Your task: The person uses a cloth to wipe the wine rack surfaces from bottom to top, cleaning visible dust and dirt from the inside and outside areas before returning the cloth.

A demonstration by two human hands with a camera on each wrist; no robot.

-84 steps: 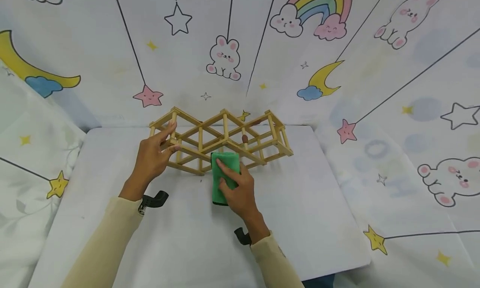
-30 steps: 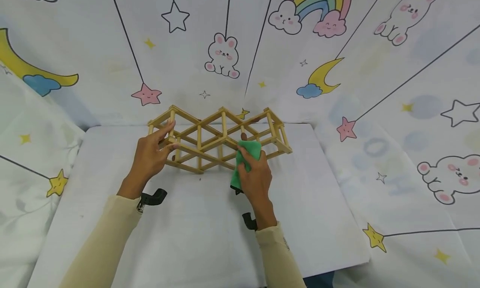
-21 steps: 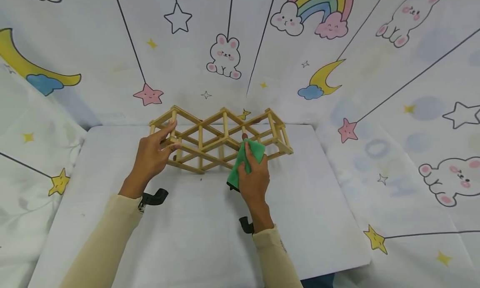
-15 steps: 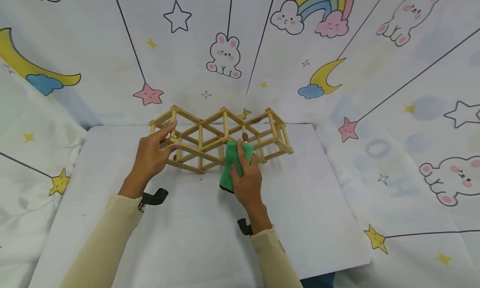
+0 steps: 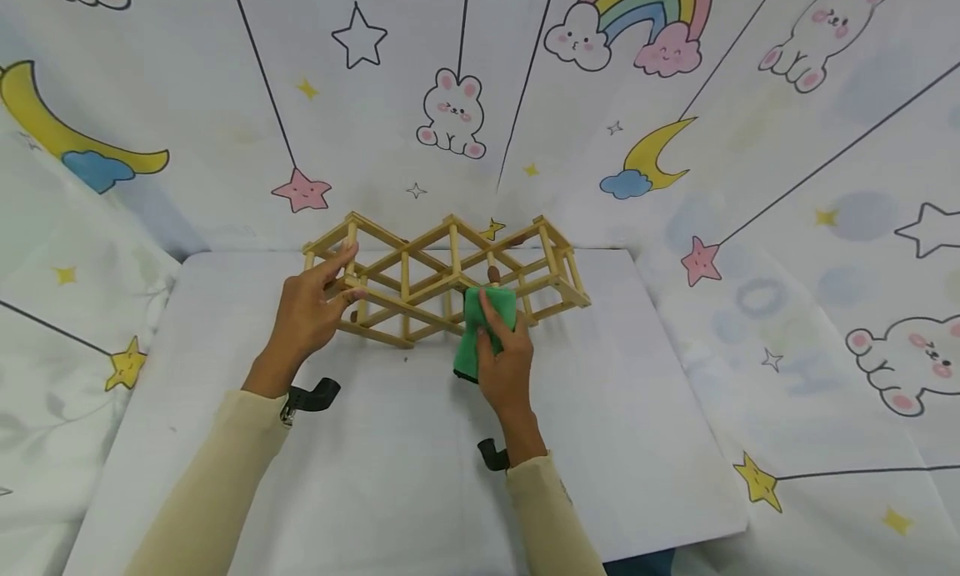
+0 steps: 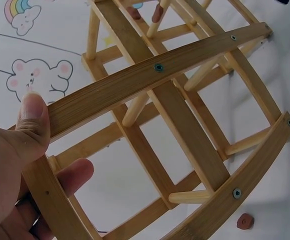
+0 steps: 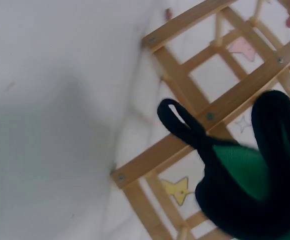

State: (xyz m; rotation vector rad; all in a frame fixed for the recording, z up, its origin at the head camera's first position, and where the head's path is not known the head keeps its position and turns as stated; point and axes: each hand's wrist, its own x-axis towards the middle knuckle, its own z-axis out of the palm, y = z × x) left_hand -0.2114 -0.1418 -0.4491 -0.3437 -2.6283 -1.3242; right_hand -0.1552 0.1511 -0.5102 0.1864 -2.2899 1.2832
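My right hand (image 5: pixel 507 363) and the green cloth (image 5: pixel 476 313) now farther right along the near side of the wooden rack (image 5: pixel 453 251) than at first, slightly left of a second ago, the cloth no longer straight, its near end slanting left.

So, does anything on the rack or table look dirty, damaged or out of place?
A brown mark stands out against the pale wood of the rack; whether stain or something stuck on, I can't tell. A small dark speck also shows on the white table, in front of the rack. No break is visible.
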